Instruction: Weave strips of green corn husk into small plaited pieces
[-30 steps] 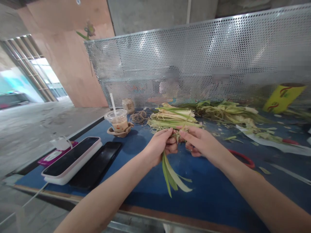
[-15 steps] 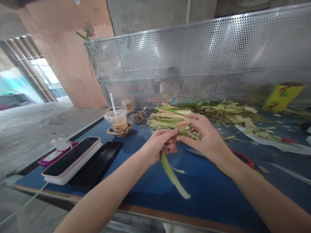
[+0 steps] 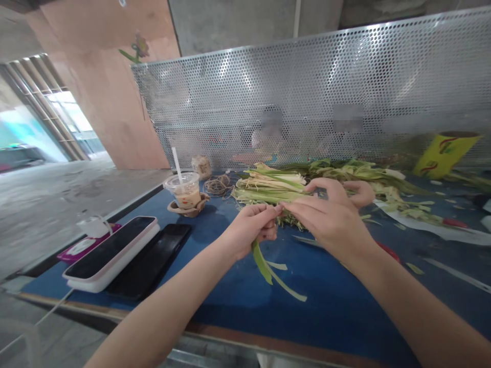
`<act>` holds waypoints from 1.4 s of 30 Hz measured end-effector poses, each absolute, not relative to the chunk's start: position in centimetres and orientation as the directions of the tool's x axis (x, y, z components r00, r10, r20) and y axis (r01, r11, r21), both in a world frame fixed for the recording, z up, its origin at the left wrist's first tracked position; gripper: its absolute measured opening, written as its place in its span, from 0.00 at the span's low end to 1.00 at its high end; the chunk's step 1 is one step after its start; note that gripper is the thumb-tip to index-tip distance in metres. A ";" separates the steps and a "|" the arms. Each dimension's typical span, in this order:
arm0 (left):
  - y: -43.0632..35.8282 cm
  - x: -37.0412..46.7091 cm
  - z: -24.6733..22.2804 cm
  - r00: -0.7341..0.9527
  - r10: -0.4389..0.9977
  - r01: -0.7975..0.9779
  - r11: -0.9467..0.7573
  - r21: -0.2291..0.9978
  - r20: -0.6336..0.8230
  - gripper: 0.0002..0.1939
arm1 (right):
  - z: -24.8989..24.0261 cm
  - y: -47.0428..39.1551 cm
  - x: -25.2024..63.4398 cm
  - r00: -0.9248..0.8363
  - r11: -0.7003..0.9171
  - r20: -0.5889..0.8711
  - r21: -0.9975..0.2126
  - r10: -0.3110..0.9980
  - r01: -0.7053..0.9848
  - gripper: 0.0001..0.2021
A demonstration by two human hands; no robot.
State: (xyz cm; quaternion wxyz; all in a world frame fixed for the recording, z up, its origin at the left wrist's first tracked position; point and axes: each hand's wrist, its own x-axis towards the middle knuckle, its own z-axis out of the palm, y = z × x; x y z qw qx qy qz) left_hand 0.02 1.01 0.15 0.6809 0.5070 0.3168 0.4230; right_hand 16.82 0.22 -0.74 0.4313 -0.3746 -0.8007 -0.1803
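My left hand [image 3: 253, 230] is closed around a green leaf strip [image 3: 262, 261], whose split ends hang below the fist over the blue table. Right beside it, my right hand [image 3: 333, 217] pinches with thumb and forefinger at the left fingertips, its other fingers curled up. What sits in that pinch is too small to make out. Just behind both hands lies a bundle of pale green leaf strips [image 3: 264, 190]. Under the right forearm is a pair of scissors, partly hidden, with a blade [image 3: 307, 240] and a red handle [image 3: 389, 251] showing.
To the left are a plastic drink cup [image 3: 184, 191] with a straw, a white case [image 3: 113, 255] and a black phone [image 3: 153, 260]. A twine coil [image 3: 218, 185] lies behind. More leaves [image 3: 356, 174] and a yellow roll [image 3: 445, 153] stand before a perforated metal screen [image 3: 245, 87].
My right hand has turned and closed from a loose, spread grasp into a pinch at my left fingertips. The hanging leaf end now shows as separate narrower strips.
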 end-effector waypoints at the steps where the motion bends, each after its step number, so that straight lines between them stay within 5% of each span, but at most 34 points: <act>1: 1.0 0.1 0.2 0.434 0.901 -0.237 0.118 0.964 -0.003 0.19 | -0.8 0.4 16.9 -0.328 0.647 0.827 -0.056 0.456 0.761 0.11; 6: 0.9 0.3 0.2 0.374 0.927 -0.201 0.088 0.976 -0.007 0.16 | -0.7 1.1 17.2 -0.330 0.639 0.833 -0.037 0.445 0.768 0.11; 15: 0.7 0.0 0.5 0.468 0.881 -0.403 0.279 0.871 -0.066 0.15 | -0.4 0.0 17.3 -0.603 0.583 0.767 0.392 0.219 0.712 0.17; 25: 0.7 0.1 0.0 0.517 0.852 -0.398 0.327 0.857 -0.085 0.13 | -0.9 -0.1 16.9 -0.647 0.634 0.746 0.425 0.158 0.646 0.11; 35: 0.4 0.6 -0.2 0.319 0.947 -0.401 0.107 0.910 0.030 0.10 | -0.6 0.0 16.4 -0.491 0.682 0.857 0.267 0.155 0.681 0.09; 42: 0.3 0.9 -0.2 0.250 0.968 -0.389 0.066 0.919 0.036 0.10 | -0.4 -0.3 16.2 -0.467 0.773 0.807 0.020 0.363 0.634 0.11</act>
